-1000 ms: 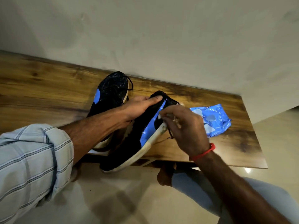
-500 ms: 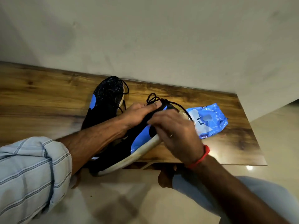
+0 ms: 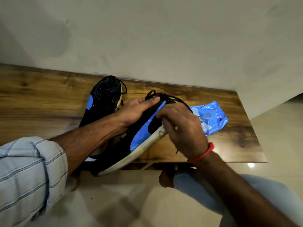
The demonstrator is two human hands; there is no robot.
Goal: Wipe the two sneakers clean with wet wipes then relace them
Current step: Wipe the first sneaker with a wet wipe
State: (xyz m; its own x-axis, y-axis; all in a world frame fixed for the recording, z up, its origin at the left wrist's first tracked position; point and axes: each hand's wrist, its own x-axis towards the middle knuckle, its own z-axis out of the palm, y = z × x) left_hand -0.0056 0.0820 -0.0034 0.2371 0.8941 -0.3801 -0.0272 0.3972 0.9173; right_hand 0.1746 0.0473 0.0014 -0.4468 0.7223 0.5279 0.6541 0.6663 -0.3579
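One black and blue sneaker (image 3: pixel 131 141) is held tilted on its side between the hands, its heel overhanging the near edge of the worktop (image 3: pixel 41 99). The left hand (image 3: pixel 136 110) is laid along the upper with fingers fairly straight, steadying it; a firm grip is not evident. The right hand (image 3: pixel 180 126) is curled over the toe end, at the pale sole rim; whether a wipe or the lace is pinched underneath cannot be told, as the fingers are blurred and turned away. Loose black lace (image 3: pixel 164 95) is seen looping just beyond both hands, with one strand trailing below the right wrist. The second sneaker (image 3: pixel 105 99) lies behind the left forearm, lace also loose. The blue wipes packet (image 3: pixel 209 117) rests just beyond the right hand. Judged step: work at the toe end of the held sneaker, wiping or lace handling. Risks noted: the sole rim appears grimy, so dirt could be smeared onto the blue panel if a soiled wipe is reused. The overhanging heel could slip off the worktop, since the left hand only presses. The trailing lace could snag under the right wrist and be pulled out of its eyelets. The packet could be knocked off the far corner by a wide sweep.
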